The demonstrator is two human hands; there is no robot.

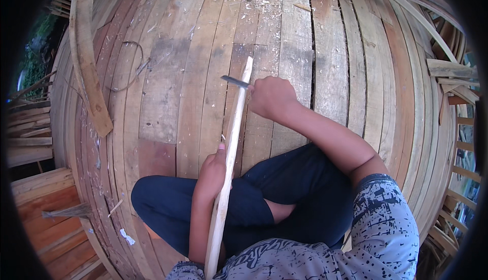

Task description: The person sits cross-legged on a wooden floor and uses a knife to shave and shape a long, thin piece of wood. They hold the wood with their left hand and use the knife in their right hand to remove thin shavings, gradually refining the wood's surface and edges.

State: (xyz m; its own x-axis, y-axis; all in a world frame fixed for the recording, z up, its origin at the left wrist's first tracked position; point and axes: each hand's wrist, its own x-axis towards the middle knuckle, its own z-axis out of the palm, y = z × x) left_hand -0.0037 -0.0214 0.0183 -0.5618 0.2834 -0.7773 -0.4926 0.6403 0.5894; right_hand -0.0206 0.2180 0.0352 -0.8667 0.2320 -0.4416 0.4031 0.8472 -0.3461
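A long, pale, peeled wooden stick [232,142] slants from my lap up and away over the plank floor. My left hand [214,170] is closed round its lower middle, with the thumb laid along the stick. In my right hand [273,97] is a knife, its fist closed round a handle that the fingers hide. The dark knife blade [234,81] points left and crosses the stick a little below its far end, touching or very near the wood.
Pale wood shavings [259,0] lie scattered on the plank floor [203,102]. At the left are a long curved board [84,51], a loop of thin cane or wire [137,71] and a broom head [68,211]. More boards [452,69] are stacked at the right.
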